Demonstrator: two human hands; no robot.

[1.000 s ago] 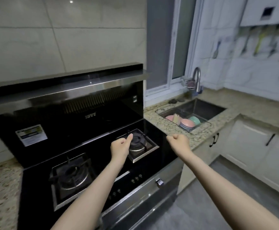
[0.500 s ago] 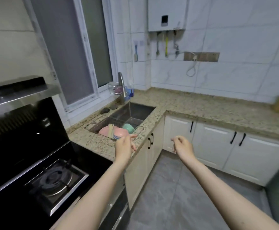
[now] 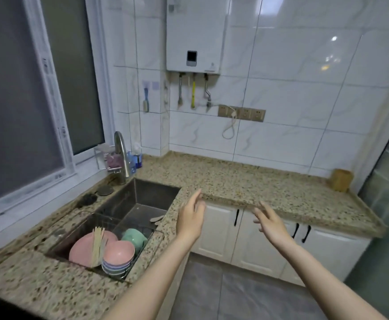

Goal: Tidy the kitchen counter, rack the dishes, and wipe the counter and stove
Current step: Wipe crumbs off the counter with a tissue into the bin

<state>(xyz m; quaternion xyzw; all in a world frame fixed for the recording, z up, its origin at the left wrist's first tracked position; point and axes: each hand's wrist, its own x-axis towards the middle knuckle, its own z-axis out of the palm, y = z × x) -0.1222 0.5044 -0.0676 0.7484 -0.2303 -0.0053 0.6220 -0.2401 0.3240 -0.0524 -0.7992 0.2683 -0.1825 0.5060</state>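
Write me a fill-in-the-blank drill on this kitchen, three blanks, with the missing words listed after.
1. The stack of bowls sits in a wire rack inside the ____.
2. Both hands, the left hand and the right hand, hold ____.
3. The faucet stands at the sink's far end, beside the ____.

Missing words: sink; nothing; window

bare speckled counter (image 3: 246, 181) lies open ahead; dishes (image 3: 110, 248) crowd the sink's (image 3: 151, 192) near end.
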